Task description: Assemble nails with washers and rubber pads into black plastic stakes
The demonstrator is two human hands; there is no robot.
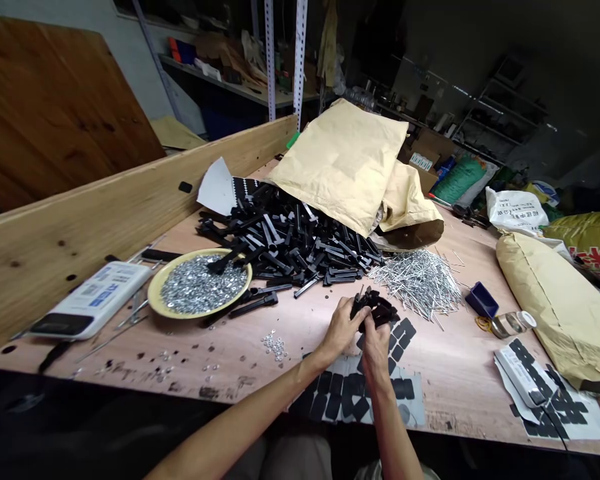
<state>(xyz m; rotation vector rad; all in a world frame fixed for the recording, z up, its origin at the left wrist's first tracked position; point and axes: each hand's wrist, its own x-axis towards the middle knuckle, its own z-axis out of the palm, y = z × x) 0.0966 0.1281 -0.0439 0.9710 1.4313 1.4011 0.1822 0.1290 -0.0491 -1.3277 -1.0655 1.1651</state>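
Both my hands are together near the front of the workbench, right of centre. My left hand (339, 330) and my right hand (377, 343) grip a cluster of black plastic parts (386, 311), their fingers closed around it. A thin metal pin seems to stick up from its left end. Beneath the hands lies a pale sheet with black rectangular pads (353, 385). Just beyond are a heap of long metal pins (420, 280) and a large pile of black plastic parts (280, 233). Small metal washers (275, 345) lie loose to the left.
A cream bowl (155, 303) of small metal pieces stands left, beside a white box-shaped device (97, 293). Large paper sacks (350, 157) rest behind the black pile. Rightward are a blue tray (481, 300), a small jar (510, 324) and another sack (555, 300). A wooden board (130, 203) edges the bench.
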